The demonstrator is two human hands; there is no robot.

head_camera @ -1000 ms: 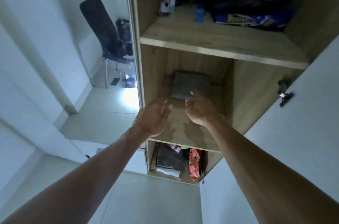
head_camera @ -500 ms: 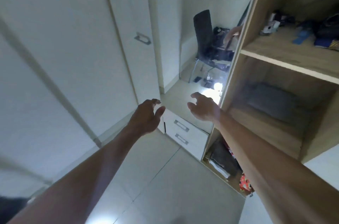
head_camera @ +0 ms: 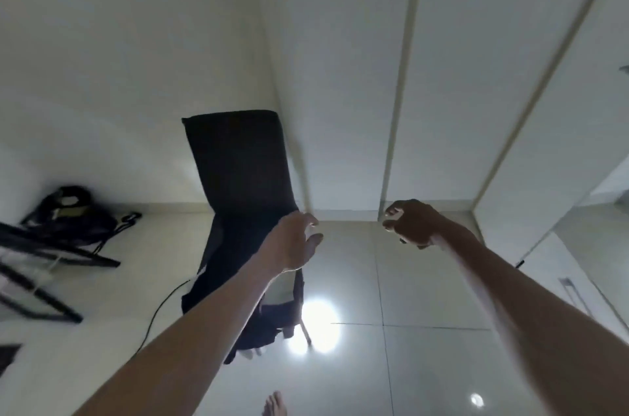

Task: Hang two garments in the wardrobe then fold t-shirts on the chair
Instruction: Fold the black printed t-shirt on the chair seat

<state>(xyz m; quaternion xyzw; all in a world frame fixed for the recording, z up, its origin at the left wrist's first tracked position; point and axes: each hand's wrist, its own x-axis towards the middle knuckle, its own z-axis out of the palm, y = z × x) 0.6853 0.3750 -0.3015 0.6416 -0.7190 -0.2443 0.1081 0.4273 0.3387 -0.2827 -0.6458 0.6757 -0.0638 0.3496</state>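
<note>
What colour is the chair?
Black. The chair shows best in the head view, dark against the pale wall.

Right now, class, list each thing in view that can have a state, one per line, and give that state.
left hand: empty, fingers loosely curled, reaching toward the chair
right hand: empty, fingers curled, held over the floor
chair: upright, dark clothing draped over its seat
dark clothing: unfolded, hanging off the seat
wardrobe doors: closed
black bag: slumped on the floor by the wall
cable: trailing across the floor
</note>
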